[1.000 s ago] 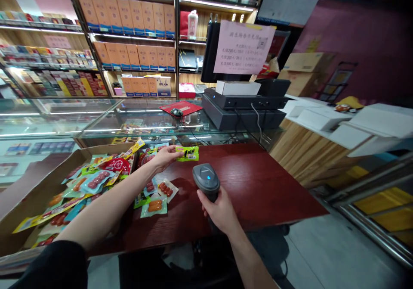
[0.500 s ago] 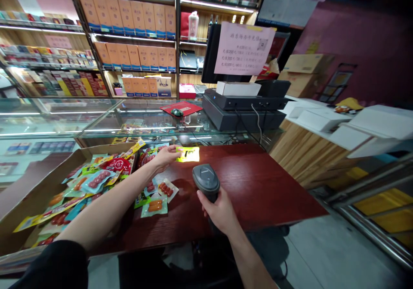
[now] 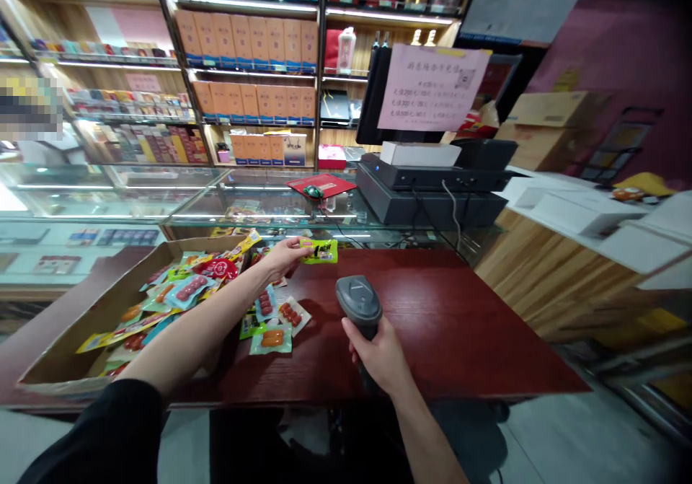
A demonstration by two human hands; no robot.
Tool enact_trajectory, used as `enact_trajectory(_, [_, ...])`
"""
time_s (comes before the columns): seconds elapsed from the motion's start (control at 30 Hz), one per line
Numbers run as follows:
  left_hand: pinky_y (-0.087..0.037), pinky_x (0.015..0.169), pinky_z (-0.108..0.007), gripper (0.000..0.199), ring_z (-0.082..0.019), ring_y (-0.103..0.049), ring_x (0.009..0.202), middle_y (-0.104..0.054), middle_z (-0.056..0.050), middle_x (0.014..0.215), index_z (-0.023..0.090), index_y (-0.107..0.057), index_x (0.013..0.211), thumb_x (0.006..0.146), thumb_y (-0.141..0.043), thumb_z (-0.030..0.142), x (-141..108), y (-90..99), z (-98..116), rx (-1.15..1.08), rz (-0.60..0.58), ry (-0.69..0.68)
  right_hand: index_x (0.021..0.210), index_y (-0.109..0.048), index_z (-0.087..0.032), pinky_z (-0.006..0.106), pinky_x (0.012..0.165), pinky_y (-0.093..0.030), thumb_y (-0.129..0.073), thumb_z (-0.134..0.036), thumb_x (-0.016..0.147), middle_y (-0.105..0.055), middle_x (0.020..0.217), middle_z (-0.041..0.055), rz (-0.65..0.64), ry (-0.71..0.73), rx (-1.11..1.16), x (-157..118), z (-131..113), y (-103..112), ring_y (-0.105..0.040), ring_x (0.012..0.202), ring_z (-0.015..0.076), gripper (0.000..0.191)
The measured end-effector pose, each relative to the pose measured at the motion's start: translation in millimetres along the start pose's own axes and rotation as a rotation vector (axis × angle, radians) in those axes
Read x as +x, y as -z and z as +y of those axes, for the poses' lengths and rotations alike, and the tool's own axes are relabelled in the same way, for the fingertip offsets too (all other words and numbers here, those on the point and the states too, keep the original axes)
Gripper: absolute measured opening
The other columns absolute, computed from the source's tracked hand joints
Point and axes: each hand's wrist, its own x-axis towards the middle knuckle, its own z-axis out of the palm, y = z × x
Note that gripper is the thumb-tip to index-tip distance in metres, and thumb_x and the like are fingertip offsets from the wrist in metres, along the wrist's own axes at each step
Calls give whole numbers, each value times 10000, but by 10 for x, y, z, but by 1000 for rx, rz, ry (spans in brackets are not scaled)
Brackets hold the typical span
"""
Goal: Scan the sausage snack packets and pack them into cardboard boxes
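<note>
My left hand [image 3: 289, 257] pinches the left end of a small yellow-green snack packet [image 3: 323, 251] above the far part of the dark red table [image 3: 432, 325]. My right hand [image 3: 375, 350] is wrapped round the handle of a black barcode scanner [image 3: 358, 301], whose head faces the packet with a gap between them. Left of the scanner, sealed sausage packets lie loose on the table, among them an orange one [image 3: 272, 338] and a red one [image 3: 293, 315]. A shallow cardboard box [image 3: 59, 368], full of mixed snack packets, stands beneath my left forearm.
Behind the table runs a glass counter [image 3: 238, 206] with a mouse [image 3: 312, 192] on a red mat. A monitor [image 3: 373, 98] with a pink paper sign stands over black till units [image 3: 432, 203]. Boxed goods fill the back shelves. Wood-sided furniture [image 3: 546, 267] is on the right.
The packet's bright glare has gone, and its green colour and dark print now show. The whole view has shifted, moving the scene rightward. Both hands keep their holds.
</note>
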Motion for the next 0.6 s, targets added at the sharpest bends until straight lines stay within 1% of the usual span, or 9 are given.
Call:
enact_trajectory(0.07, [-517,664,-237,473,-126,-666,700,-714,-11,770,156,-674,866,490,-940,264,-76,125,129,-25,46,-12,790,-567,-202,251,389,-439,-743,-612,751,-593,500,-8,-16,-16,38,30,-13,-28,-552,376,157,448])
enact_trajectory(0.13, [-497,605,-219,473,-115,-649,657,-706,2,755,161,-677,870,491,-940,265,-203,338,282,-19,103,-27,789,-564,-198,250,385,-432,-756,-620,728,-589,500,-11,-46,-38,82,67,-15,-81,-540,372,151,468])
enact_trajectory(0.2, [-462,550,-196,463,-104,-634,629,-705,0,760,157,-683,859,489,-941,260,-382,630,448,18,195,-61,798,-572,-190,250,385,-430,-765,-624,711,-591,506,-11,-72,-61,111,108,-8,-146,-536,374,148,482])
enact_trajectory(0.27, [-440,530,-182,451,-93,-623,616,-703,-11,759,141,-688,841,483,-942,243,-608,963,617,49,318,-119,794,-580,-184,250,389,-433,-770,-624,700,-590,505,-10,-91,-76,122,151,-1,-209,-539,380,148,488])
enact_trajectory(0.33, [-449,540,-186,446,-93,-621,612,-703,-24,753,129,-696,849,492,-939,235,-869,1281,781,69,426,-166,771,-586,-182,252,388,-430,-771,-624,692,-586,497,-6,-116,-75,124,190,0,-255,-540,381,151,486])
enact_trajectory(0.4, [-475,553,-205,454,-114,-636,618,-714,-41,764,134,-703,878,505,-938,244,-1130,1531,926,87,516,-185,749,-589,-183,253,382,-424,-772,-621,687,-582,488,-3,-139,-63,126,218,-4,-277,-536,376,151,479])
enact_trajectory(0.43, [-481,548,-215,466,-124,-638,615,-718,-44,770,147,-711,919,528,-933,269,-1247,1620,988,109,552,-182,743,-591,-183,253,381,-423,-772,-617,687,-583,486,-3,-148,-57,128,226,-7,-280,-534,374,150,474])
enact_trajectory(0.5, [-494,560,-217,462,-134,-648,646,-725,-44,801,168,-722,936,545,-926,305,-1417,1725,1079,129,631,-236,737,-595,-181,249,376,-419,-771,-610,690,-581,482,-5,-148,-48,136,230,-8,-274,-529,369,145,466])
enact_trajectory(0.6, [-482,575,-192,465,-128,-651,695,-735,-48,853,171,-740,910,517,-938,319,-1459,1725,1112,167,706,-282,737,-599,-177,243,372,-416,-768,-609,694,-582,482,-7,-130,-56,146,223,-1,-245,-528,365,139,466])
